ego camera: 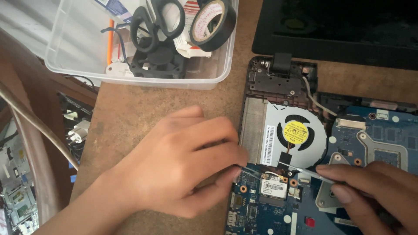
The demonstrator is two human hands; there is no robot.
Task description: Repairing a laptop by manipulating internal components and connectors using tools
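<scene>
Blue circuit board (383, 139) is being exposed inside an opened laptop (278, 87), and the fan (296, 132), silver with a yellow centre, is being taken as the landmark. Just below the fan, slim metal tweezers (305, 172) are being pinched between the fingers of the right hand (370, 191), with the tip being pointed at the small black patch on the fan's lower edge. Left of the fan, the left hand (183, 161) is being rested on the brown table (130, 109), its fingers curled narrow around a thin clear strip (250, 169) that is being held just beside a small white-labelled card (273, 188) below the fan. Well above and left of the fan, a clear plastic tub (87, 48) is being used for scissors (152, 21), black tape (213, 21) and a small black fan.
</scene>
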